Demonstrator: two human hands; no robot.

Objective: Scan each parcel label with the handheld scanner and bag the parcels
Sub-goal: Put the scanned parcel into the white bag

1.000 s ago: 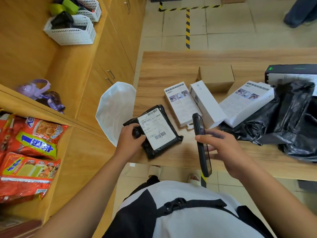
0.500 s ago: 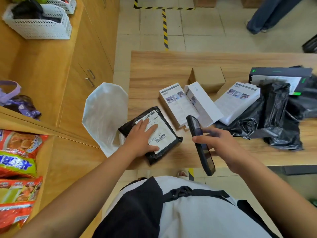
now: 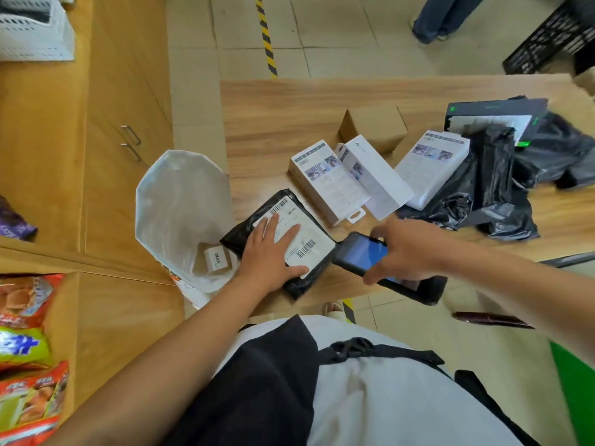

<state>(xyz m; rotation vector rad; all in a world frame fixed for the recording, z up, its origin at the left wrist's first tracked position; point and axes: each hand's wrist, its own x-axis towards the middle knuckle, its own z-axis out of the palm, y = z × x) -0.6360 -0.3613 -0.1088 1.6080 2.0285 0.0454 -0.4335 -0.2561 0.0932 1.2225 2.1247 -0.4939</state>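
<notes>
A black plastic parcel (image 3: 302,278) with a white barcode label (image 3: 309,239) lies at the table's near left corner. My left hand (image 3: 269,252) presses flat on the label with straight fingers. My right hand (image 3: 405,249) grips the black handheld scanner (image 3: 363,252), its blue screen lit, held low just right of the parcel. A white open bag (image 3: 180,204) hangs off the table's left edge with a small labelled box (image 3: 215,259) inside it.
Three white product boxes (image 3: 328,181) and a brown carton (image 3: 373,127) lie behind the parcel. Crumpled black bags (image 3: 495,188) and a dark box (image 3: 495,117) sit at the right. Wooden cabinets (image 3: 122,123) stand at the left, and a person's legs (image 3: 441,17) are beyond the table.
My left hand went from gripping the parcel's edge to lying flat on its label. My right hand tilted the scanner from upright down toward the parcel, screen now facing up.
</notes>
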